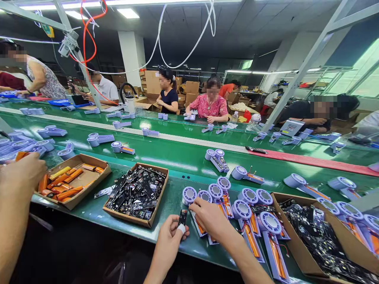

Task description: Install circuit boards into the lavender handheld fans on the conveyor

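Near the table's front edge, my left hand [169, 241] pinches a small black circuit board [182, 217], held upright, with something white on a fingertip. My right hand [209, 217] reaches over the nearest purple fan housings, its fingers bent at a round fan head [205, 196]; what they grip, if anything, is hidden. Several purple housings with orange batteries, such as one fan [270, 223], lie to the right of my hands. A cardboard tray [164, 197] full of black circuit boards stands to the left of my left hand.
At far left a co-worker's hand [25, 171] is over a box [105, 173] of orange batteries. Another box [299, 252] of boards stands at right. Housings dot the green conveyor [166, 152], where a black cutter [256, 150] lies. People sit across the line.
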Demonstrator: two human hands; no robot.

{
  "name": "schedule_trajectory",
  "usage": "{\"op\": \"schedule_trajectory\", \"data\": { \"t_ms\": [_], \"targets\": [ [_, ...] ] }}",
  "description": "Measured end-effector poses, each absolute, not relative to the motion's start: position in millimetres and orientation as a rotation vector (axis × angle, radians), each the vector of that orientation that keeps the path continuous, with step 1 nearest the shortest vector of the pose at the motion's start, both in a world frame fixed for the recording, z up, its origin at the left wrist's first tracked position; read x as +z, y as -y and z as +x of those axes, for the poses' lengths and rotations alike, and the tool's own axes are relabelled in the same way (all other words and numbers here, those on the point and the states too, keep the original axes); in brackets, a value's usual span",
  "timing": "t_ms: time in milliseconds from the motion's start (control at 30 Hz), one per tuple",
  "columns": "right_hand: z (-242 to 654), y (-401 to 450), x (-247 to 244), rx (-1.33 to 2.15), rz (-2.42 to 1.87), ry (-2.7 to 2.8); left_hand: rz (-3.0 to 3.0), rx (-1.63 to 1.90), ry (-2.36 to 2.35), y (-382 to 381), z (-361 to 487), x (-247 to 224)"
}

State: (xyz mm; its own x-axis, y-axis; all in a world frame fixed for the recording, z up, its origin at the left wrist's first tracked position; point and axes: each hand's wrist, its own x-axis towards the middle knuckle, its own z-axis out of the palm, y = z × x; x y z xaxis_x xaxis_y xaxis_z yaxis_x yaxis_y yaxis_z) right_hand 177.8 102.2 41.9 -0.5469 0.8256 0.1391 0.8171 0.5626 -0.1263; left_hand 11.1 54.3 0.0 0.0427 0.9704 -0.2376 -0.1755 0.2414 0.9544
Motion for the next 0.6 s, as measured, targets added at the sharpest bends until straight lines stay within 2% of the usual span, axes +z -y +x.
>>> {"op": "schedule_trajectory", "data": {
  "t_ms": [167,300,433,600],
  "targets": [
    [181.9,-98.4,26.5,0.098,-1.337,2.540,0.951,1.134,-1.192,-54.3,14.1,-1.1],
    [181.0,-80.5,24.5,0.266,-1.304,2.309,1.002,1.165,-1.210,-50.9,14.4,2.5],
    [169.6,-58.2,23.1,0.447,-1.301,2.099,1.126,1.110,-1.203,-47.2,16.1,7.5],
    [157.8,-41.1,16.4,0.480,-1.349,1.992,1.053,1.036,-1.139,-45.1,17.8,15.3]
  ]
}}
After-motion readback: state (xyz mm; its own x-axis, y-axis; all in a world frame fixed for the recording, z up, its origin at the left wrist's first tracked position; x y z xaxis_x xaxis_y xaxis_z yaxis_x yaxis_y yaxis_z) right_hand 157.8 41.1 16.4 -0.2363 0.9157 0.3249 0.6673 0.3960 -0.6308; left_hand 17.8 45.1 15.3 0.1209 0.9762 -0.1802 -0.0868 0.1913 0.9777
